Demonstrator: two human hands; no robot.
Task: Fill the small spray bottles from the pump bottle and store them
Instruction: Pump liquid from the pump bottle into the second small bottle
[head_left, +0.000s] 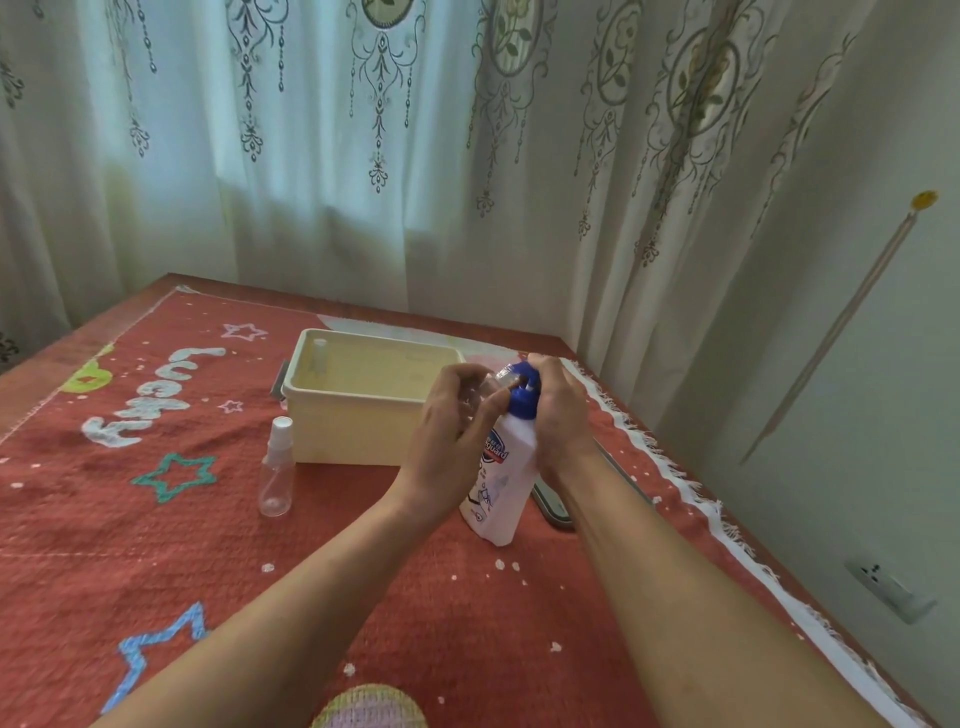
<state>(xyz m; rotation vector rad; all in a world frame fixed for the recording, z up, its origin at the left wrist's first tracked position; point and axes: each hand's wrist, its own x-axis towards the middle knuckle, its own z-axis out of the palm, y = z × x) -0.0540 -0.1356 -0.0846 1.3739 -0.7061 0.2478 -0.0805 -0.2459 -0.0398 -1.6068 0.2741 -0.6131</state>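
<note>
A white pump bottle (501, 478) with a blue pump head (523, 397) stands tilted on the red cloth. My right hand (558, 410) grips its blue top. My left hand (449, 421) holds a small clear spray bottle (493, 382) with its open neck against the pump's nozzle. A second small clear spray bottle (277, 467) with a white cap stands upright to the left. Inside the cream box (358, 415) another small clear bottle (318, 353) stands in the far left corner.
A red patterned cloth (156, 519) covers the table. A grey-edged flat lid (556, 506) lies right of the pump bottle under my right forearm. Curtains hang behind the table and a wall stands to the right.
</note>
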